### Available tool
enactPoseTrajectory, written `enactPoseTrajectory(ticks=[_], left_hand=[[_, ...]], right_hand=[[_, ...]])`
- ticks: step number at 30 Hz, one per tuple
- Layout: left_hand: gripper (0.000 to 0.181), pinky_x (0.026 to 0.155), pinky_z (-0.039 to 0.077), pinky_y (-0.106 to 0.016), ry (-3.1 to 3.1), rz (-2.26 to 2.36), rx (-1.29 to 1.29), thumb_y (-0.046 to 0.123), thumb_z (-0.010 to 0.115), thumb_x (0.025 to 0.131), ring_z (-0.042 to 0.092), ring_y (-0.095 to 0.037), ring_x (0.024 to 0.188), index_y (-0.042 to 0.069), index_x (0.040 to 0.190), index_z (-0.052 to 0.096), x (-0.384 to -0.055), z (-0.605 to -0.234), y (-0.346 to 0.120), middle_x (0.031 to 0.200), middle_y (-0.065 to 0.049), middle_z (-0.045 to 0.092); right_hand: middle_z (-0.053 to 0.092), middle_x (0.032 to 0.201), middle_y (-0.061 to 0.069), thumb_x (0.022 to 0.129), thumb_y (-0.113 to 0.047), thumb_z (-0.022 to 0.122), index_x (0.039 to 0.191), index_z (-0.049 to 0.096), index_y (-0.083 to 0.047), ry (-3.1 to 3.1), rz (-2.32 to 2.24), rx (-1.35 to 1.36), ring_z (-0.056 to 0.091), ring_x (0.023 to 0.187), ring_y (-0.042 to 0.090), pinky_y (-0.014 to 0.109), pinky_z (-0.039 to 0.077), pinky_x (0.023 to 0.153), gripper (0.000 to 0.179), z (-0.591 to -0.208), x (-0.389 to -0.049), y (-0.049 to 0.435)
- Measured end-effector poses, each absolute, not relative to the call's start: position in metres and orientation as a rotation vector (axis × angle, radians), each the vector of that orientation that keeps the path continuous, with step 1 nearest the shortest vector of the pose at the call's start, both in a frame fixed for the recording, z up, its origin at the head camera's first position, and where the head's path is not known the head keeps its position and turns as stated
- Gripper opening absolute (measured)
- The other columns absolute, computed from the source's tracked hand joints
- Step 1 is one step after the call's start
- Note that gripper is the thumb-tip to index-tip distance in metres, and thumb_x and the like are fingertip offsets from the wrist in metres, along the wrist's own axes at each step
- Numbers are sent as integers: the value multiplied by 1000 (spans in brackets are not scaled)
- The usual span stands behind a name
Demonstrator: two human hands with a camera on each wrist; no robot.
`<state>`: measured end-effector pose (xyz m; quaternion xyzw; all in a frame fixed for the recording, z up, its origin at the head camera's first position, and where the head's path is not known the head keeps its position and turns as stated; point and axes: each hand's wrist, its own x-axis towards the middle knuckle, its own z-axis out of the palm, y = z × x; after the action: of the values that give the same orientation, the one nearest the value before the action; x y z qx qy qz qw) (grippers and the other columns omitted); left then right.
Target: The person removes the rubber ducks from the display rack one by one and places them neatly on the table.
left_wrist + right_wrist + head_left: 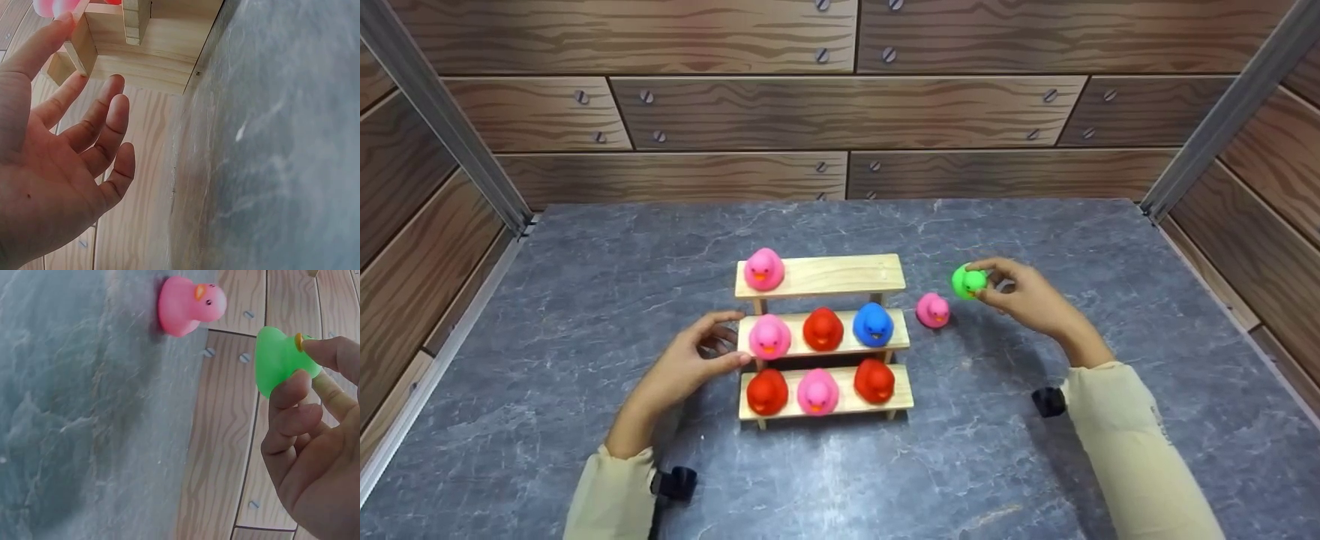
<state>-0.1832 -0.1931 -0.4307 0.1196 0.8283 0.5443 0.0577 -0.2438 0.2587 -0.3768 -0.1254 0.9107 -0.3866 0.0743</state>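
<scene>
A three-step wooden display stand (840, 276) carries several rubber ducks. My left hand (690, 360) holds its left end, thumb at the middle step's front corner and index finger at the back corner; the other fingers hang free. With thumb and fingers, my right hand (1027, 296) pinches a green rubber duck (275, 360), held up off the table to the right of the stand. Between stand and hand, a pink duck (933, 310) sits on the table; the right wrist view also shows this pink duck (188, 306).
On the top step a pink duck (764, 269) sits at the left end. Pink, red and blue (874, 325) ducks line the middle step; red, pink (817, 391) and red fill the bottom one. Wood-patterned panels (840, 112) enclose the grey marbled table (840, 480).
</scene>
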Motion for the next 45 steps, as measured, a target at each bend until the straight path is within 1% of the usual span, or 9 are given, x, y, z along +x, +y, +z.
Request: enactPoseTrajectory(ticks=[7, 14, 17, 22, 33, 38, 45], left_hand=[[53, 78, 45, -28, 2503, 1661, 358, 16, 75, 84, 56, -16, 85, 6, 132, 54, -183, -430, -193, 104, -17, 65], [53, 77, 44, -26, 2492, 1670, 366, 16, 74, 84, 56, -16, 85, 7, 132, 53, -183, -430, -193, 104, -17, 65], [53, 77, 44, -27, 2493, 1671, 367, 16, 74, 84, 56, -16, 86, 7, 132, 53, -182, -430, -193, 104, -17, 66], [54, 78, 45, -28, 2483, 1670, 363, 17, 74, 84, 57, -16, 87, 6, 132, 53, -182, -430, -192, 106, -17, 66], [53, 79, 45, -28, 2497, 1672, 378, 16, 75, 84, 57, -16, 88, 6, 132, 53, -183, -430, -194, 105, -17, 66], [54, 79, 45, -28, 2496, 1673, 376, 16, 74, 84, 57, -16, 87, 5, 132, 53, -183, -431, -194, 105, -17, 66], [54, 77, 45, -27, 2490, 1689, 375, 15, 75, 83, 57, -15, 86, 4, 131, 53, -183, -430, -193, 103, -17, 65]], right_hand=[[55, 94, 10, 94, -12, 59, 130, 55, -3, 2706, -1173, -378, 53, 70, 12, 24, 46, 60, 37, -385, -246, 266], [55, 97, 10, 93, -13, 59, 131, 55, -4, 2634, -1177, -346, 51, 75, 13, 24, 44, 60, 39, -394, -248, 272], [55, 97, 9, 93, -12, 59, 131, 54, -2, 2607, -1169, -342, 50, 74, 10, 23, 44, 60, 40, -398, -249, 274], [54, 98, 9, 93, -12, 58, 132, 52, -1, 2577, -1152, -328, 48, 71, 8, 24, 44, 61, 41, -403, -251, 277], [56, 101, 11, 94, -13, 57, 135, 50, -2, 2555, -1089, -317, 51, 75, 12, 27, 46, 63, 43, -410, -253, 281], [56, 102, 12, 94, -15, 57, 135, 50, -3, 2535, -1061, -323, 51, 78, 14, 27, 46, 67, 43, -411, -254, 280], [56, 96, 13, 93, -11, 57, 133, 52, 0, 2550, -1041, -382, 51, 71, 12, 26, 45, 62, 42, -413, -256, 281]])
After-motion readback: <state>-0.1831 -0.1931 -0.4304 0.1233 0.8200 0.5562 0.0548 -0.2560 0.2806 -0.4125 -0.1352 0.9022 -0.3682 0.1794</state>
